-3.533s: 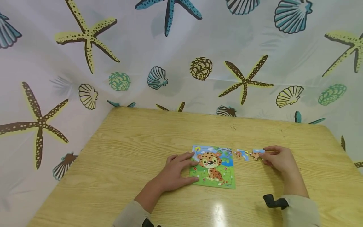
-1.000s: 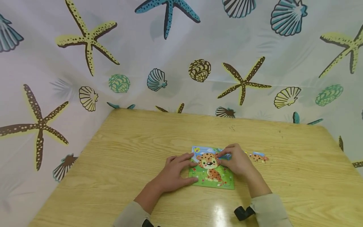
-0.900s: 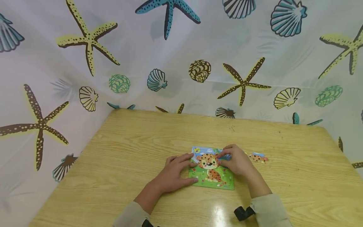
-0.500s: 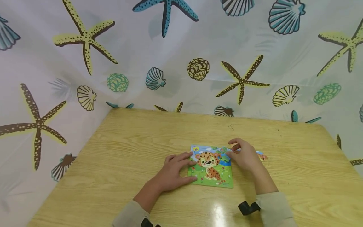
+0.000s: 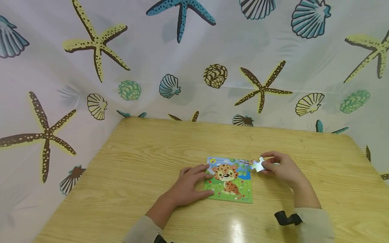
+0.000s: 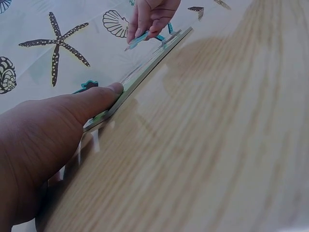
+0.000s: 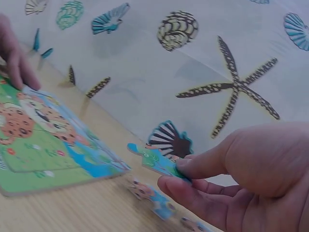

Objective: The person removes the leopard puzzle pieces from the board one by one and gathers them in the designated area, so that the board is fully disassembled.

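In the head view, a square jigsaw puzzle [image 5: 230, 200] with a leopard cub picture lies flat on the table. My left hand [image 5: 189, 187] rests at its left edge, fingers spread; in the left wrist view the thumb [image 6: 104, 96] lies on the rim. My right hand [image 5: 282, 168] is just right of the puzzle, pinching a puzzle piece [image 5: 258, 164] between thumb and fingers. The right wrist view shows this piece [image 7: 157, 160] tilted, with green and blue on it, held above the table. Below it lie loose puzzle pieces [image 7: 150, 197], partly hidden by the hand.
A wooden table [image 5: 146, 152] carries the puzzle and the loose pieces. Behind and to the left hangs a white cloth [image 5: 188, 54] printed with starfish and shells. A light glare [image 5: 235, 229] shows near the front of the table.
My right hand went from the loose pieces to the puzzle's upper right, then lifted a piece and moved back right with it. My left hand stays at the puzzle's edge.
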Available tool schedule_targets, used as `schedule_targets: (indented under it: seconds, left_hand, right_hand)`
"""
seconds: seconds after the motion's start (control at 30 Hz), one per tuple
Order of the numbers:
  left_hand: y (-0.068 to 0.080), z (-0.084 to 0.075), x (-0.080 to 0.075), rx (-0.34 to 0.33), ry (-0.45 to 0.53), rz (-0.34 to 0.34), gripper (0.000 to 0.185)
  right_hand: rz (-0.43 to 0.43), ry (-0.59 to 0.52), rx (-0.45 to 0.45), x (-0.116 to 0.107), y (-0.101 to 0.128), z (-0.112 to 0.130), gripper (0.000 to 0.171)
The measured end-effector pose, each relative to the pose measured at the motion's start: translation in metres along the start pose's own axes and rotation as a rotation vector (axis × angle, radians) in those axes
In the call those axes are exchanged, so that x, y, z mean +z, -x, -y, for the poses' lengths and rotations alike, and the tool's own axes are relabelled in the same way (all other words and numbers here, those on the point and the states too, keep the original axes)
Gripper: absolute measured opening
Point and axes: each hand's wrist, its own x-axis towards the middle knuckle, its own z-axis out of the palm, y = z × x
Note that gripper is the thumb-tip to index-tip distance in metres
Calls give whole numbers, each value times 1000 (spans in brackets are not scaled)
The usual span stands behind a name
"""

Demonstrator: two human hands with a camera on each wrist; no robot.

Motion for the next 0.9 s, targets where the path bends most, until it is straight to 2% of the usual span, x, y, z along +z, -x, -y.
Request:
schedule_targets:
  seconds: [0.2,0.57,0.7,0.9]
  left_hand:
    - [0,-1,0,6,1,-4,54]
    - [2,-1,-2,5,0,-11,53]
    - [4,-1,0,3,6,2,54]
    - [3,0,-1,16,-5,6,55]
  right_hand:
    - [-14,-86,52,-19,6,-10,48]
    - [-77,-135,83,-44,17,-28,57]
    - [-111,-131,98,-53,23,-34,58]
    - [-145,-64,119,-60,28,-41,53]
